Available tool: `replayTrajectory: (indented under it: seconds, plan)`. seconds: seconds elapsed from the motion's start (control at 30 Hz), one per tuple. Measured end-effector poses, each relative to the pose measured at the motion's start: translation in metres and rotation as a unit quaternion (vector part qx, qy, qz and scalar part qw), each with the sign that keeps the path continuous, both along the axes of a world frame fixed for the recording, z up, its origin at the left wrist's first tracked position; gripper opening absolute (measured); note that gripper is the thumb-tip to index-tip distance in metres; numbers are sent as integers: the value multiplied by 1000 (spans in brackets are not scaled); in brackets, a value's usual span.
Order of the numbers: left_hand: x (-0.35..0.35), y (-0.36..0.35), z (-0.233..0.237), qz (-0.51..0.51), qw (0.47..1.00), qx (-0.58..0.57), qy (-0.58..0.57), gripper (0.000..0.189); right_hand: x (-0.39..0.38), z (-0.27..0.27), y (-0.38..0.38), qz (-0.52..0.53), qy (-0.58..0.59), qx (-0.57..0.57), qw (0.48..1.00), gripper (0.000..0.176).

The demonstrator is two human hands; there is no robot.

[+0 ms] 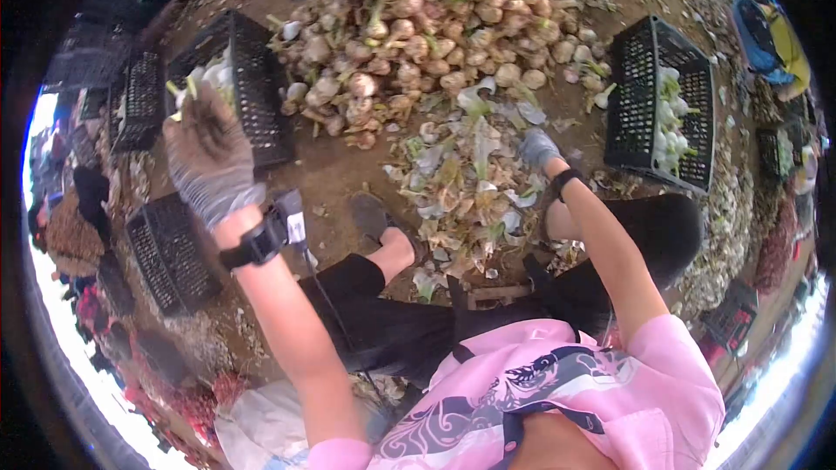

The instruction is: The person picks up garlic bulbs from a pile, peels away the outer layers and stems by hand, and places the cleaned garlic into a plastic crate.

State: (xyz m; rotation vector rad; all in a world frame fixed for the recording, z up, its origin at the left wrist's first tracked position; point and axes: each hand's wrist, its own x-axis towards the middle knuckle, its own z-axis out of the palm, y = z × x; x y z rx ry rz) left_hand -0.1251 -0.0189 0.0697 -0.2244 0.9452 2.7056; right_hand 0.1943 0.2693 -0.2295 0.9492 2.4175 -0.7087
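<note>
My left hand (209,161), in a dirty grey glove with a black wrist strap, is raised and blurred. It is over the near edge of a black crate (261,96) that holds a few white peeled bulbs. Whether it holds anything is unclear. My right hand (538,148), also gloved, reaches down with curled fingers to the far edge of a heap of peelings (470,183). Its palm is hidden. A big pile of unpeeled bulbs (435,26) with roots and green stubs lies on the dirt beyond the heap.
Another black crate (640,113) with peeled bulbs stands at the right. An empty black crate (170,252) lies at the left, and more crates (139,100) stand behind it. My legs in black trousers and a sandalled foot (370,218) reach toward the peelings. Heaps of produce (727,209) line the right edge.
</note>
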Motion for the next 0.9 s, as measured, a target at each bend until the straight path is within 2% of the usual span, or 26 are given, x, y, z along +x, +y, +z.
replayTrajectory:
  seconds: [0.1,0.13,0.17,0.2,0.27,0.33,0.37,0.4,0.47,0.5,0.53,0.57,0.6,0.63,0.67,0.7,0.73,0.8,0.87,0.9]
  plan:
    - [11,4,-15,-66,998,-17,8,35,-11,-16,29,-73,-32,67,995,24]
    - [19,11,-20,-126,992,0,-28,32,-16,-16,33,-75,-37,68,994,24]
    - [28,18,-24,-185,981,16,-63,29,-22,-11,37,-123,-44,99,986,28]
    - [37,27,-27,-217,971,33,-98,27,-29,-5,41,-170,-49,131,976,32]
    - [52,40,-36,-234,961,9,-147,24,-35,-19,53,-169,-43,123,977,36]
    - [64,53,-43,-239,959,-6,-150,23,-42,-43,62,-145,99,172,969,21]
    - [69,59,-45,-256,955,-19,-147,23,-47,-50,68,-163,90,124,975,24]
    - [73,63,-47,-273,951,-32,-143,23,-50,-55,74,-162,89,123,975,24]
    - [79,70,-56,-273,949,-67,-144,23,-55,-58,81,-238,186,74,950,30]
    - [84,75,-59,-279,944,-138,-111,29,-58,-54,81,-245,245,52,937,27]
    - [91,79,-62,-281,934,-207,-77,37,-60,-46,82,-241,250,54,936,27]
    - [98,81,-65,-278,936,-205,-73,37,-61,-36,83,-277,342,-115,891,23]
    - [106,83,-70,-302,918,-256,-15,47,-61,-26,81,-299,420,-280,810,21]
    - [115,84,-77,-323,894,-306,43,57,-66,41,55,-260,409,-349,802,23]
    - [121,86,-89,-319,896,-306,47,57,-69,75,47,-255,413,-349,802,23]
    - [126,89,-106,-316,844,-389,193,64,-70,100,41,-250,371,-382,809,27]
    - [132,92,-118,-302,765,-461,332,71,-70,121,34,-244,328,-414,813,32]
    - [148,98,-122,-365,853,-281,244,74,-66,168,13,-205,358,-450,792,33]
    - [151,99,-113,-390,852,-265,230,75,-63,177,1,-168,383,-481,771,35]
    - [155,98,-109,-374,867,-240,227,75,-62,167,-4,-95,405,-400,817,34]
